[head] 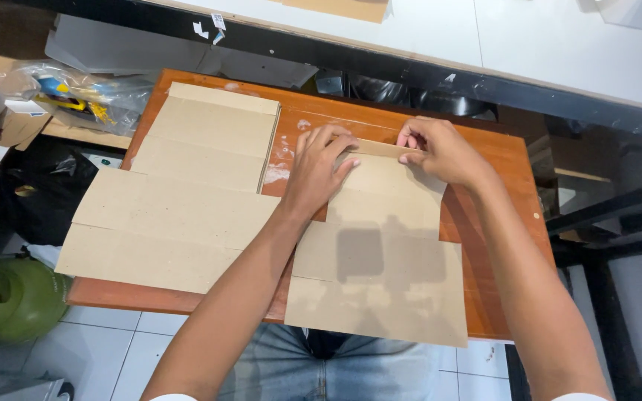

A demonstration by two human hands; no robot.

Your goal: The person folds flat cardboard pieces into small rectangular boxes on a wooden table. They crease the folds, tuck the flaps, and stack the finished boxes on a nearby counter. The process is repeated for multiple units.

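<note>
Our hands: left hand [319, 169] and right hand [440, 152] are resting on the cardboard sheet [380, 260] overhanging the table's [499, 223] near edge.
Left edge: we are seeing the cardboard stack [180, 193] lying there.

A clear plastic bag [87, 96] of yellow and blue items sits just off the surface's [499, 223] far left corner. Small white labels [209, 28] stick on the dark beam beyond its far edge.
</note>
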